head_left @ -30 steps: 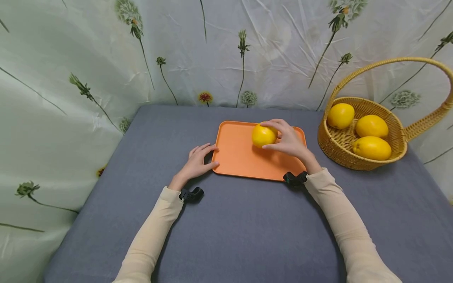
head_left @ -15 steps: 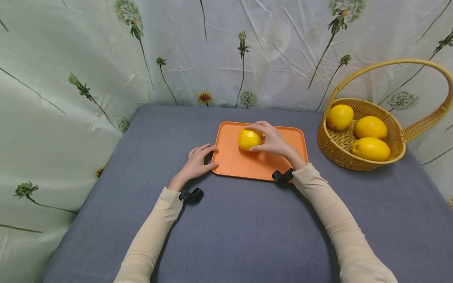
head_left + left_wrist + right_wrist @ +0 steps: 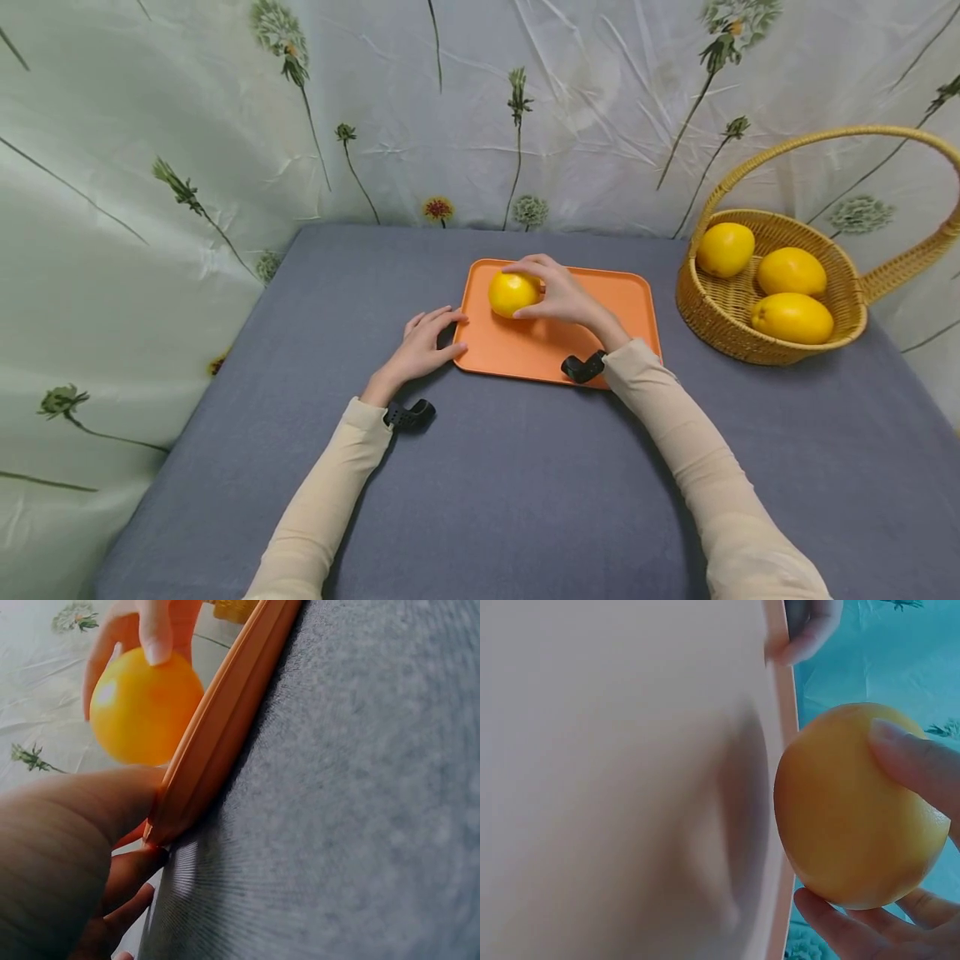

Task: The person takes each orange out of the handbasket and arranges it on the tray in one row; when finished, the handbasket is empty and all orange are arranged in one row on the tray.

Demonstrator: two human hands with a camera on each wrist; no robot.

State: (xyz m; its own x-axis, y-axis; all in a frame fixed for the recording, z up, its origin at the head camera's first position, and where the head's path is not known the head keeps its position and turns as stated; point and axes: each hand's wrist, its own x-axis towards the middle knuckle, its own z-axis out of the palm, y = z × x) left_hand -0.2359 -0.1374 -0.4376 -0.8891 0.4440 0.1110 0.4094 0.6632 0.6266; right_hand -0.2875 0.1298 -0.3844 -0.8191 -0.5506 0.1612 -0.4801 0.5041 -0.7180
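Lemon in my right hand, held just above the orange tray.
My curled grip likely stops it slipping; my left hand (loosely spread) touches the tray, probably steadying it; a fruit basket stands nearby.

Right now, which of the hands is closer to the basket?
Right. The right hand holds a yellow fruit over the tray, left of the basket. The left hand is farther left, touching the tray's left edge.
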